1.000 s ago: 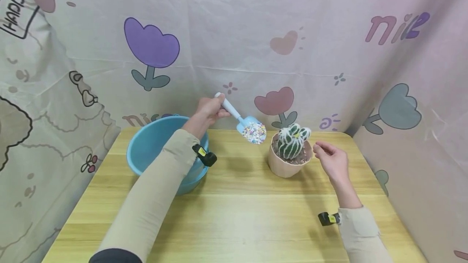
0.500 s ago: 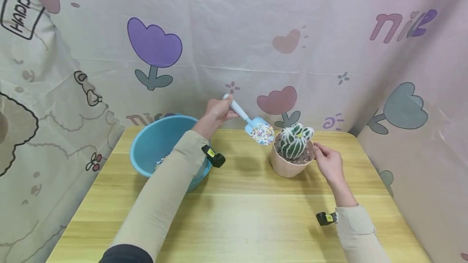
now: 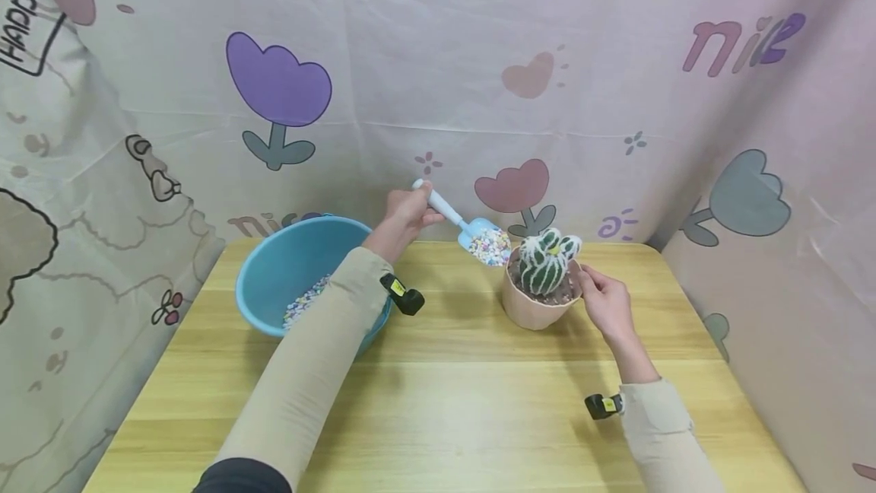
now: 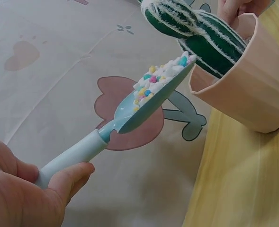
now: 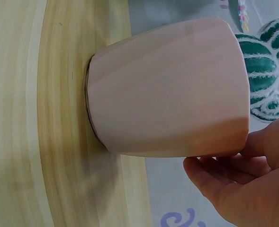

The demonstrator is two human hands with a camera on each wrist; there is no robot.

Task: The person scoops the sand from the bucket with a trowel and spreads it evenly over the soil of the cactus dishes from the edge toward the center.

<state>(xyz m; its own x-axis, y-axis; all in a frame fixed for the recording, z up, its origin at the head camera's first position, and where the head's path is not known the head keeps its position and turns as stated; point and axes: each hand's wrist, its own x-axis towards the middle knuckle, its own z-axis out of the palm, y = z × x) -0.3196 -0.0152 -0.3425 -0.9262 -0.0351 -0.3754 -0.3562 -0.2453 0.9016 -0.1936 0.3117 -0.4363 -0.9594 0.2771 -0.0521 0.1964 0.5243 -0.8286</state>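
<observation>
My left hand [image 3: 409, 217] grips the pale handle of a small blue shovel [image 4: 130, 111]. A heap of white pebbles [image 3: 490, 247] flecked with pink, yellow and teal fills its scoop. The scoop's tip is right at the left rim of a pink flower pot [image 5: 172, 92]. In the pot, a green cactus [image 3: 545, 268] with white fuzzy ridges rises from brown soil. My right hand [image 3: 606, 303] pinches the pot's right rim between thumb and fingers, as the right wrist view shows.
A blue basin [image 3: 249, 299] with more coloured pebbles [image 3: 304, 301] inside stands at the left, partly hidden by the left sleeve [image 3: 308, 356]. The wooden table [image 3: 452, 417] ends at a printed cloth [image 3: 424, 59] behind and on both sides.
The left hand has brought the loaded shovel rightward to the pot. The right hand has moved left from beside the pot and taken hold of its rim.
</observation>
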